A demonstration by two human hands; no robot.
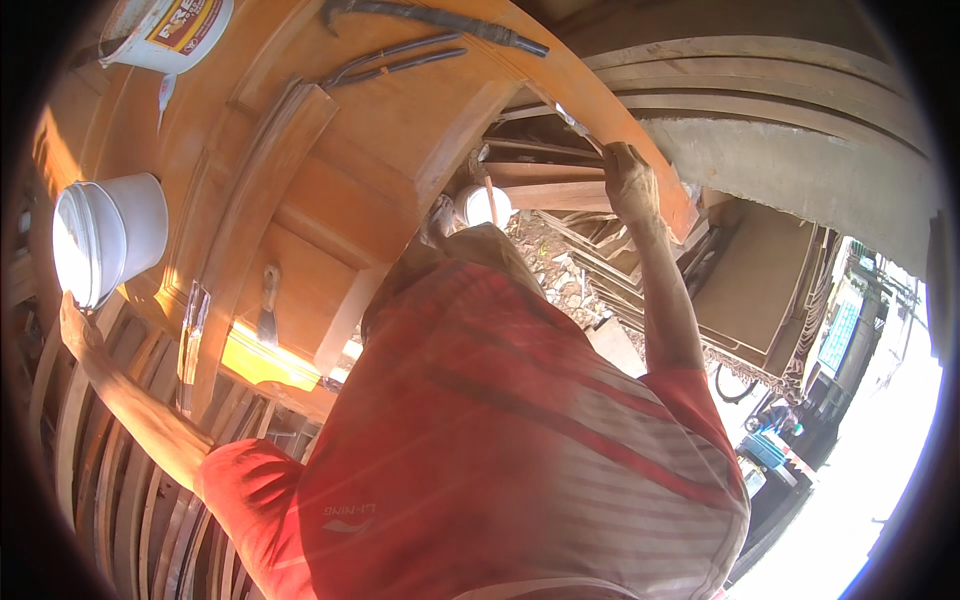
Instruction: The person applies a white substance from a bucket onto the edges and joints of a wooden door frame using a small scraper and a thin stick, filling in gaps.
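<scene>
At the far left, my left hand (80, 325) has its fingers curled at the lower rim of a white plastic bucket (140, 225), which looks tilted on the orange-brown wooden door panel (350, 190). My right hand (632, 180) is closed at the inner edge of the panel's right-hand rail (590, 95). A thin pale strip (572, 118) runs up to its fingers; whether the hand grips that strip or only the wood, I cannot tell. A paint brush or scraper (268, 305) with a worn handle lies on the panel's near part.
On the panel lie a hammer-like tool (450, 22), dark pincers (395, 65) and a loose wooden strip (265, 185). A labelled white bucket (175, 35) stands far left. Another white bucket (485, 205) with a stick is near my feet. Stacked boards (760, 270) and rubble (565, 275) lie right.
</scene>
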